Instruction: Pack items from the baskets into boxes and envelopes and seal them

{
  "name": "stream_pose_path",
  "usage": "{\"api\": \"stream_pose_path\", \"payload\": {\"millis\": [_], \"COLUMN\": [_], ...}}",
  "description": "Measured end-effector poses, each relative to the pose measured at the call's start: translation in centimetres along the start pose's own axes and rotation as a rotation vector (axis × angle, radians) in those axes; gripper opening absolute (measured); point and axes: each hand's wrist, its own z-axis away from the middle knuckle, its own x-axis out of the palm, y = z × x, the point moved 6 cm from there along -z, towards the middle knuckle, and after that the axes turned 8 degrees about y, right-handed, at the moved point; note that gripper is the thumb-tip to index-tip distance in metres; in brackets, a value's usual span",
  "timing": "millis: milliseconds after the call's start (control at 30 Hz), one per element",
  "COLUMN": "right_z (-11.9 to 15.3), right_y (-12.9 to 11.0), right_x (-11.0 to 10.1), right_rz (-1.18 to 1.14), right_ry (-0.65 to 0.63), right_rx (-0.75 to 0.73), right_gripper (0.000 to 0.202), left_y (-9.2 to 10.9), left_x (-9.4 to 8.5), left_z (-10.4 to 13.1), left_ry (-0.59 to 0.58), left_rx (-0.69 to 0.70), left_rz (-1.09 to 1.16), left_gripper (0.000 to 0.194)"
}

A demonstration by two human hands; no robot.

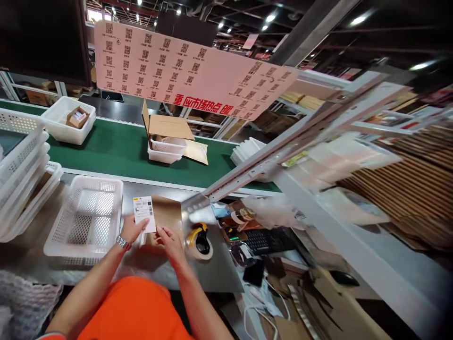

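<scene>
Left fingers pinch a printed label low down, thumb on its printed face. Right fingers are bunched at the label's lower right corner; we cannot tell whether they grip it or the cardboard box behind. The label lies between the two sets of fingers; the box rests on the table, under and beyond the right fingers. Our judgement: keep thumb pressure light, hold by the margin, avoid creasing the code, and work the corner slowly. Tape dispenser sits just right of the right fingers; we'd keep that wrist clear of it.
</scene>
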Motion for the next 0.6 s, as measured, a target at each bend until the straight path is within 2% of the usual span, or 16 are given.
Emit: {"api": "stream_pose_path", "payload": {"millis": [100,300,600], "right_z": [1.7,3.2,4.0], "right_y": [-0.2,0.5,0.9], "right_x": [-0.7,-4.1,-7.9], "right_rz": [-0.063,-0.092,-0.13], "right_ry": [0.049,0.135,0.138], "right_rx": [0.045,0.048,0.057], "right_gripper": [0.054,0.045,0.043], "left_y": [0.0,-0.7,-1.3], "left_x": [1.9,3.8,7.2], "left_z": [1.3,2.4,4.1], "left_ry": [-0.016,-0.026,-0.028], "left_rx": [-0.024,-0.012,-0.007], "left_rz": [0.01,0.028,0.0], "left_gripper": [0.037,0.042,0.045]}}
